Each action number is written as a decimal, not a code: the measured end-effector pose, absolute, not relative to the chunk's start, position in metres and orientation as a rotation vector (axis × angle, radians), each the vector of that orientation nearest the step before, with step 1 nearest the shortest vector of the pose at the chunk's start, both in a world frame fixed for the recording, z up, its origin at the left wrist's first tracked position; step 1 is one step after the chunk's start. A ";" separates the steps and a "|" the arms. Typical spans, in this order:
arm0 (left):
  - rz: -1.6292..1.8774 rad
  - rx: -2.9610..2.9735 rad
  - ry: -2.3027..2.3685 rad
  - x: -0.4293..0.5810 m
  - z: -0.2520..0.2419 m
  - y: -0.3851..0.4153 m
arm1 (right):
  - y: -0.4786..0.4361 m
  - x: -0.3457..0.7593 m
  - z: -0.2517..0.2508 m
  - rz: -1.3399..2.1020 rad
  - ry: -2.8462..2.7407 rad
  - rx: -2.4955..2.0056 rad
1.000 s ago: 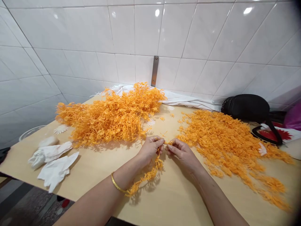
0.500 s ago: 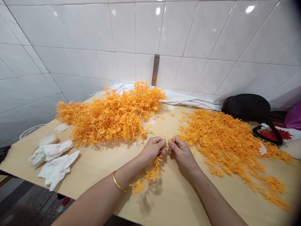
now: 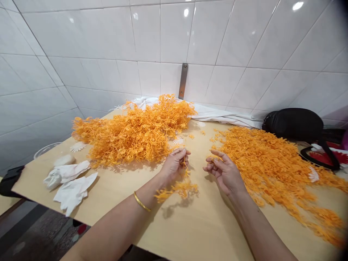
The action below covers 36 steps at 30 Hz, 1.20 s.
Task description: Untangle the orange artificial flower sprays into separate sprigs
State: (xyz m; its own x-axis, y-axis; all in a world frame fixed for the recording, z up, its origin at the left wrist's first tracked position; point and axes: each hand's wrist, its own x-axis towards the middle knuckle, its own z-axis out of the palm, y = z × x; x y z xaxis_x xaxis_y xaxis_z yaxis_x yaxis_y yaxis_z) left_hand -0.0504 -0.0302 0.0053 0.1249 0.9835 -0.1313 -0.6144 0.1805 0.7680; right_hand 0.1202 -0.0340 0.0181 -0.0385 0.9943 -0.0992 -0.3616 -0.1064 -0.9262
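Observation:
My left hand is closed, pinching a stringy orange plastic sprig that hangs below the fingers over the table. My right hand is a short way to the right, its fingers curled around a small orange plastic piece. Bare tabletop lies between the two hands. Behind my left hand rises a tangled heap of orange plastic sprigs. Just right of my right hand spreads a flatter pile of loose small orange pieces.
Crumpled white gloves or cloths lie at the table's left edge. White petal-shaped pieces are scattered about. A black bag with a strap stands at the back right. White cloth runs along the tiled wall.
My hands have moved apart, the right one shifting rightward with a small orange piece. The orange sprig under my left hand has swung to the right. The view has turned slightly left.

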 end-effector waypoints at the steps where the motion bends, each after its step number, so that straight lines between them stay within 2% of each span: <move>1: 1.298 0.670 0.772 -0.047 0.004 -0.032 | -0.035 0.118 0.017 1.456 -0.943 -1.023; 5: 1.303 0.770 0.856 -0.040 0.003 -0.037 | -0.043 0.112 0.016 1.465 -1.148 -1.037; 13: 1.315 0.863 0.916 -0.037 0.000 -0.038 | -0.060 0.095 0.016 1.231 -1.773 -1.247; 16: 1.228 0.926 1.026 -0.035 0.000 -0.039 | -0.059 0.093 0.015 1.271 -1.688 -1.184; 21: 1.140 0.970 1.022 -0.038 0.006 -0.044 | -0.053 0.099 0.017 1.605 -1.333 -1.117; 26: 1.013 1.048 0.923 -0.038 0.005 -0.045 | -0.047 0.104 0.014 1.609 -1.177 -1.195; 36: 1.260 0.996 0.976 -0.036 0.008 -0.045 | -0.056 0.102 0.023 1.402 -1.772 -1.138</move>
State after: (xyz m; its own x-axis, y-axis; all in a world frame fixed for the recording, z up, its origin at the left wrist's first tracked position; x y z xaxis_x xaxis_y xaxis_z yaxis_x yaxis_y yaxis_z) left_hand -0.0359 -0.0451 0.0082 0.0622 0.9976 -0.0315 -0.2796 0.0477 0.9589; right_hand 0.1016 -0.0556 0.0230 -0.4508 0.8912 -0.0511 0.2544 0.0734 -0.9643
